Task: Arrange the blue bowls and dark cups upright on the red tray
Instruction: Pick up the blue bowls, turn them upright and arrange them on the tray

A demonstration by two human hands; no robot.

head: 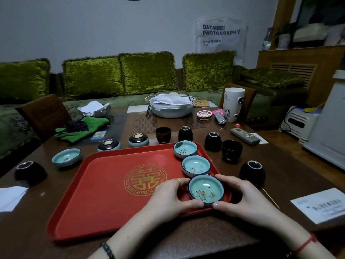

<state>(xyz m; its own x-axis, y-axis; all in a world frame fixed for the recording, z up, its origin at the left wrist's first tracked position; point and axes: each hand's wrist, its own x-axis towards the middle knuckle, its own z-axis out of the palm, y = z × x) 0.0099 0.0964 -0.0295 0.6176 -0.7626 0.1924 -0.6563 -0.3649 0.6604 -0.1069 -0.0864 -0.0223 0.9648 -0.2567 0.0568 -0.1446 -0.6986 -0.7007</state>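
Observation:
A red tray (pixel 104 186) with a gold emblem lies on the dark table. Three blue bowls stand upright along its right side: far (pixel 185 148), middle (pixel 195 165) and near (pixel 206 189). My left hand (pixel 169 198) and my right hand (pixel 242 197) both grip the near bowl by its rim. Off the tray, one blue bowl (pixel 66 157) is upright at the left, and two (pixel 108 144) (pixel 138 139) are upside down behind it. Dark cups stand upright (pixel 163 134) (pixel 231 150) or upside down (pixel 185 133) (pixel 212 141) (pixel 252 172) (pixel 30 172).
A remote (pixel 245 135), a white mug (pixel 233 104), a covered grey dish (pixel 170 107) and a green cloth (pixel 82 128) lie at the back of the table. Papers (pixel 321 204) (pixel 11 197) sit at both near sides. A thin stick (pixel 270 198) lies by my right hand.

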